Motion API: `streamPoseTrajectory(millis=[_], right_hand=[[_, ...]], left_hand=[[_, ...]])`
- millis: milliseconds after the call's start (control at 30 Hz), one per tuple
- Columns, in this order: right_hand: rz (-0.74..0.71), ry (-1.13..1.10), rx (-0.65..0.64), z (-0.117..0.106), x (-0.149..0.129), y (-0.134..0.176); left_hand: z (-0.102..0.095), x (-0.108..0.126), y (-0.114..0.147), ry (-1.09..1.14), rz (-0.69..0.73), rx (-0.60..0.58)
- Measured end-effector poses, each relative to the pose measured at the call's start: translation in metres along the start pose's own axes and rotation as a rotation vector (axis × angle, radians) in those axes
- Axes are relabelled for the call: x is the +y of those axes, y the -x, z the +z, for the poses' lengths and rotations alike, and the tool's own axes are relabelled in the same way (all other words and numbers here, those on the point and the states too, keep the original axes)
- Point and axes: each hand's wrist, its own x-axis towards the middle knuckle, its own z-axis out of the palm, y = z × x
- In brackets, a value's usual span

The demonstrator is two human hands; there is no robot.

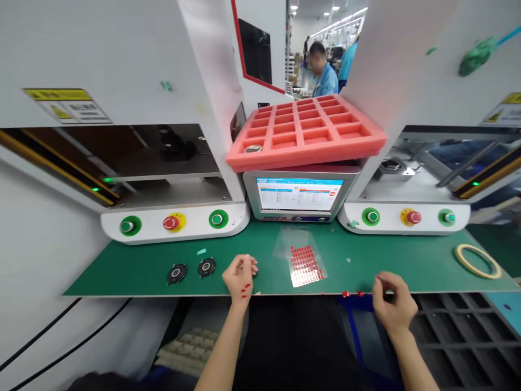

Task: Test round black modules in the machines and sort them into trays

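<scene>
My left hand rests on the green table near its front edge, fingers curled; whatever they may hold is hidden. Several small red stickers cling to that wrist. Left of the hand lie two round black watch-like parts with pale central discs. Between my hands is a clear sheet bearing rows of small red stickers. At the front edge on the right, my right hand is closed with thumb and forefinger close together; anything in it is too small or hidden to make out. Loose red bits sit on the edge beside it.
A tape roll lies at the right. Behind stand a monitor, a tilted pink foam tray above it, and two white machines with button panels. Below the table at right is a black compartment tray. A person in blue is farther back.
</scene>
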Motion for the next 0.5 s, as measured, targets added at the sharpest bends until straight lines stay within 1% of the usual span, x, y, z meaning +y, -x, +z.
streamPoseTrajectory(millis=[67,133,233,300,400,467,500], right_hand=[[0.127,-0.037,-0.031,0.011,0.014,-0.016],[0.25,-0.085,-0.048,0.02,0.025,-0.026],[0.379,-0.127,-0.047,0.027,0.03,-0.027],[0.425,-0.129,-0.049,0.028,0.027,-0.022],[0.452,-0.119,-0.06,0.028,0.019,-0.019],[0.444,-0.106,-0.069,0.024,0.016,-0.029],[0.434,-0.095,-0.069,0.021,0.017,-0.04]], left_hand=[[-0.002,-0.003,-0.006,0.071,-0.084,0.042],[-0.005,-0.004,-0.012,0.132,-0.152,0.077],[-0.005,-0.004,-0.016,0.2,-0.23,0.092],[-0.004,-0.003,-0.017,0.236,-0.265,0.1],[-0.003,-0.002,-0.017,0.283,-0.299,0.128],[-0.003,-0.002,-0.017,0.303,-0.317,0.143],[-0.003,-0.002,-0.017,0.31,-0.325,0.147]])
